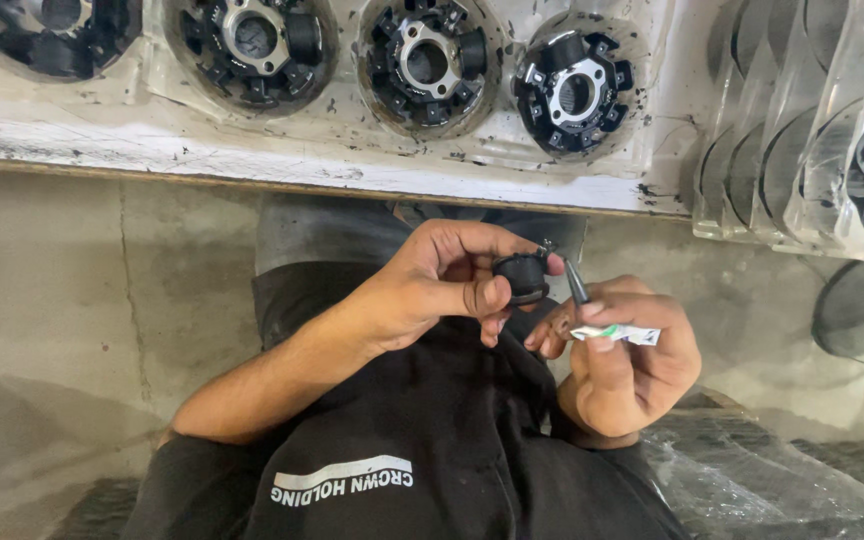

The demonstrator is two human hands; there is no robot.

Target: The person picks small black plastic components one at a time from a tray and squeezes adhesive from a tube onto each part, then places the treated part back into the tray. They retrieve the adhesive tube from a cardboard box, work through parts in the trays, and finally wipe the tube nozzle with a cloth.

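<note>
Left hand [432, 285] pinches a small black bushing [523, 277] over the lap | right hand [624, 360] closed around a thin tool [577, 283], handle mostly hidden | bench tray [352, 150] of round black parts cut off above.

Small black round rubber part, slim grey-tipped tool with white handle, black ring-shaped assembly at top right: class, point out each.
Small black round rubber part [525, 277]: head view, on its side wall.
Slim grey-tipped tool with white handle [578, 285]: head view, on its grey tip.
Black ring-shaped assembly [574, 96]: head view, on its pale inner ring.
</note>
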